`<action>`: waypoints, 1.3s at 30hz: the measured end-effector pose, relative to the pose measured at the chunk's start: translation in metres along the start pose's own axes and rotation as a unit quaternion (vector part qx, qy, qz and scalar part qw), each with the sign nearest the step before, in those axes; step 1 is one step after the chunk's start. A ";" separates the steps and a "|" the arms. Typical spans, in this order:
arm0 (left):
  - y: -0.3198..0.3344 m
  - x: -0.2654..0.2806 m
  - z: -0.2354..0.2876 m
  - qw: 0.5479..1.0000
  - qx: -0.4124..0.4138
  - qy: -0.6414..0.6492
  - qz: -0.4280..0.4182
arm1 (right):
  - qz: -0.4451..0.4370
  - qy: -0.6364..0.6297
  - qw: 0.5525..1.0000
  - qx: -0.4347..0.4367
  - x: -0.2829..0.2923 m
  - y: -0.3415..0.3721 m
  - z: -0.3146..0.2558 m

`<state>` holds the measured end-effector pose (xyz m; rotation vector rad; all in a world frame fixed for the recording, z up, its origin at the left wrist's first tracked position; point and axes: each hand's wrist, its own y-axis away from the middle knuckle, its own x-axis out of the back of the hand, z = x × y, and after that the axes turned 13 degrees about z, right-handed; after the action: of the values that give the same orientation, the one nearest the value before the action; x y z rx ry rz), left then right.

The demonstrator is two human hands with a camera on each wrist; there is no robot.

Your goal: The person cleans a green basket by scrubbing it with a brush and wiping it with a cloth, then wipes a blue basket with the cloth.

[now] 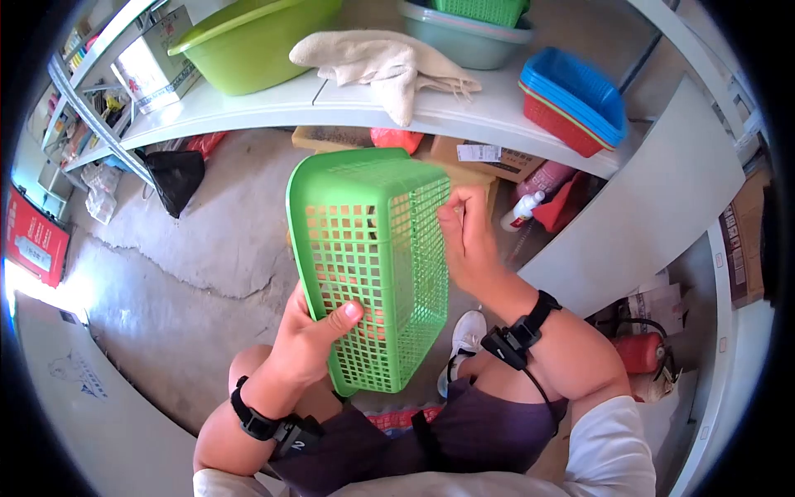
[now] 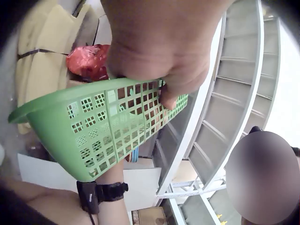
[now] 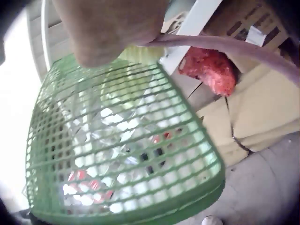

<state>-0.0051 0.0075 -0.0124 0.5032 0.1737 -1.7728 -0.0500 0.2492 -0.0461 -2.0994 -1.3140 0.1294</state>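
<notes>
A green plastic basket [image 1: 352,240] with square-holed walls is held up on its side, its mesh bottom facing right in the head view. My left hand [image 1: 306,335] grips its near side wall, the thumb lying on the outside and the other fingers seen through the holes. In the left wrist view, that hand [image 2: 164,42] covers part of the basket's side [image 2: 108,126]. My right hand [image 1: 472,232] is at the mesh bottom with its fingers curled; I cannot tell whether they pinch anything. The right wrist view shows that hand [image 3: 112,28] over the mesh [image 3: 122,136], blurred.
Behind stands a white shelf [image 1: 248,108] bearing a lime basin [image 1: 248,45], a beige cloth [image 1: 373,62], a grey-blue basin [image 1: 468,37] and stacked blue and red baskets [image 1: 575,95]. Cartons [image 1: 489,157] and a white bottle [image 1: 523,209] sit below. A fire extinguisher [image 1: 639,354] stands right.
</notes>
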 end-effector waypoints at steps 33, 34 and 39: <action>-0.008 -0.005 -0.002 0.972 -0.075 -0.210 0.075 | -0.036 -0.212 0.865 -0.454 0.044 0.025 -0.026; -0.009 -0.008 0.000 0.977 -0.042 -0.178 0.110 | -0.053 -0.192 0.862 -0.466 0.036 0.028 -0.032; -0.018 0.017 0.014 0.972 0.036 -0.066 0.221 | -0.115 -0.202 0.805 -0.546 0.016 0.038 -0.016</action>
<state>-0.0292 -0.0082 -0.0098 0.4346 -0.0925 -1.3720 -0.0068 0.2438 -0.0509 -2.8914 -2.2536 -0.4201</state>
